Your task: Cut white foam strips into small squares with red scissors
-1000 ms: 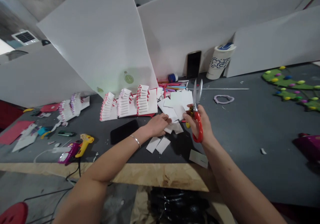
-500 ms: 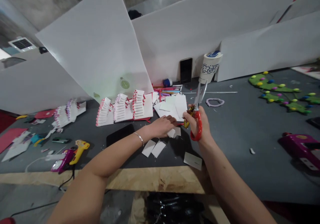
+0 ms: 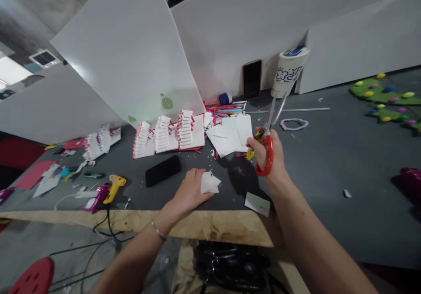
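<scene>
My left hand (image 3: pixel 189 191) is low over the front of the dark table, its fingers closed around a few small white paper pieces (image 3: pixel 210 183). Raised above the table, my right hand (image 3: pixel 274 158) grips scissors (image 3: pixel 269 143) with a red loop and a yellow-and-black part beside it. Their metal blades point up and away from me, spread apart. A pale card (image 3: pixel 257 203) lies below my right hand. Larger white sheets (image 3: pixel 230 136) lie just beyond and left of the scissors.
Folded paper strips with red tips (image 3: pixel 184 129) stand left of the sheets. Nearer are a black phone (image 3: pixel 163 171) and a yellow glue gun (image 3: pixel 115 188). At the back are an upright phone (image 3: pixel 252 79) and a paper cup (image 3: pixel 287 72). A lilac ring (image 3: pixel 294 124) lies right.
My left hand has drawn back toward the table's front edge and gathered the loose white paper pieces. The scissors remain in my right hand. The view has shifted slightly.
</scene>
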### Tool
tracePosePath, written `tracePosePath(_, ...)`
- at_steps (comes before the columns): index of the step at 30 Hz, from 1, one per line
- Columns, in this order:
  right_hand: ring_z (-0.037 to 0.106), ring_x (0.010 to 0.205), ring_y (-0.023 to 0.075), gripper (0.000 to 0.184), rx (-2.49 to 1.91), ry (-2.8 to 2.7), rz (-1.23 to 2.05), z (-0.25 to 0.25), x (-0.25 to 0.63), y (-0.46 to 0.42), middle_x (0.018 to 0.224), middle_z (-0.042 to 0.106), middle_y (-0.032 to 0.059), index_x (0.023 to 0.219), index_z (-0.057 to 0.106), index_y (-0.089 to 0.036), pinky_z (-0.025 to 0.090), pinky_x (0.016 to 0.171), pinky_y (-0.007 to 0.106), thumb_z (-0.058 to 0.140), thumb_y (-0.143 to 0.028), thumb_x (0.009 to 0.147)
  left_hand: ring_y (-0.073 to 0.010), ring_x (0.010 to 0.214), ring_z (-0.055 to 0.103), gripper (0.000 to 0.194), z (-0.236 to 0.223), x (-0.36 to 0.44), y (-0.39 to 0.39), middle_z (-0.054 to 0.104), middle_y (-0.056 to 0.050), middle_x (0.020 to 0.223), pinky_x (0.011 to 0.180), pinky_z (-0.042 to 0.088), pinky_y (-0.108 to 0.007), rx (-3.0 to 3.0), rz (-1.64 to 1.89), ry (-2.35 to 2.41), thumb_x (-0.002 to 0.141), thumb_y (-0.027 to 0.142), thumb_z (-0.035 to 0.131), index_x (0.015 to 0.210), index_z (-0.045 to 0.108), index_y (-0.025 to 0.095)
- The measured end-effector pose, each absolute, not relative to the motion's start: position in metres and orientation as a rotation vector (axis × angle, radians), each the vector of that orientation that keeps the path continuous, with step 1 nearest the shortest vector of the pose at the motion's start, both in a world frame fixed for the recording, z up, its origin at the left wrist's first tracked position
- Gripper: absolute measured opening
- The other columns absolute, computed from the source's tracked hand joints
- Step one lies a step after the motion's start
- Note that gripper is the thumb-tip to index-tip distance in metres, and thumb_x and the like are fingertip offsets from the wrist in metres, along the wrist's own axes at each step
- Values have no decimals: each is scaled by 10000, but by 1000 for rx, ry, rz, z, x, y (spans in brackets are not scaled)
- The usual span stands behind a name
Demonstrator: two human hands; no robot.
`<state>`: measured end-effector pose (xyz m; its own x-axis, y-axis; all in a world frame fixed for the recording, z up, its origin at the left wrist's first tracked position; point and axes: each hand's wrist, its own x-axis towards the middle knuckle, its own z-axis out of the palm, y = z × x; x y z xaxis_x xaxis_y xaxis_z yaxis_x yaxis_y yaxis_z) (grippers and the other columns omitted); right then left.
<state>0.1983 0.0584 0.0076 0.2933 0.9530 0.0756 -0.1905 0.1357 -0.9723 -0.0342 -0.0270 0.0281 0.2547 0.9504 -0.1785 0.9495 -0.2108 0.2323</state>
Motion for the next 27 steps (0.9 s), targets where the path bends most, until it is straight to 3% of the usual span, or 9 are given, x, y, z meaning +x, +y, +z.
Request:
tracePosePath(4,571,638,151,313,-1119,-870,991,11,198,58,729,533,-40,916,469,-263,487,611,324,641,-313,660,-284,1200,483,615,24,-40,4,518,-149,1290,1003,405,-439,2338,-13,1690,755,278,644,1318,422,165)
tracePosePath(9,579,615,148,337,-1134,-866,978,15,204,57,733,556,-39,948,496,-250,477,571,305,655,-324,660,-304,1349,357,722,43,-51,31,406,-154,1456,1100,304,-474,2437,111,1774,770,424,670,1387,375,191)
tracePosePath(12,599,604,149,343,-1123,-853,976,15,207,56,737,565,-41,942,504,-249,474,563,298,672,-317,651,-256,1282,447,478,54,-55,30,525,-124,1361,1089,335,-427,2411,335,1889,872,375,550,1307,481,189)
tracePosePath(15,601,574,147,355,-1117,-808,1010,15,207,56,708,573,-47,931,504,-250,461,534,282,682,-305,628,-208,1125,564,260,56,-54,38,660,-80,1141,1015,417,-367,2366,408,1852,925,273,444,1089,628,190)
tracePosePath(17,597,566,143,363,-1118,-783,1014,16,207,57,687,578,-50,932,504,-250,454,526,271,683,-297,620,-192,1064,590,236,52,-48,55,684,-71,1064,987,435,-340,2420,396,1759,922,230,442,999,661,185)
tracePosePath(19,591,561,138,367,-1114,-768,1002,17,206,57,673,574,-55,930,502,-248,453,527,263,685,-297,616,-190,1042,594,255,47,-37,79,692,-82,1045,963,445,-330,2513,348,1689,917,182,433,1033,659,166)
tracePosePath(22,581,544,130,377,-1129,-751,981,17,206,59,655,569,-61,917,505,-236,444,516,251,691,-306,597,-211,1180,525,371,39,-16,119,627,-112,1246,1031,388,-369,2693,177,1513,869,73,443,1200,590,149)
tracePosePath(24,577,534,125,388,-1146,-740,978,15,207,61,652,573,-63,918,510,-230,440,509,245,693,-317,587,-241,1272,451,433,35,-5,142,540,-125,1370,1081,333,-409,2708,102,1411,843,103,518,1272,537,152)
tracePosePath(27,573,529,118,400,-1140,-733,996,12,207,63,646,566,-72,931,515,-231,448,510,245,696,-342,591,-269,1210,493,382,31,5,164,604,-136,1266,1039,373,-409,2606,100,1388,770,118,618,1150,611,149)
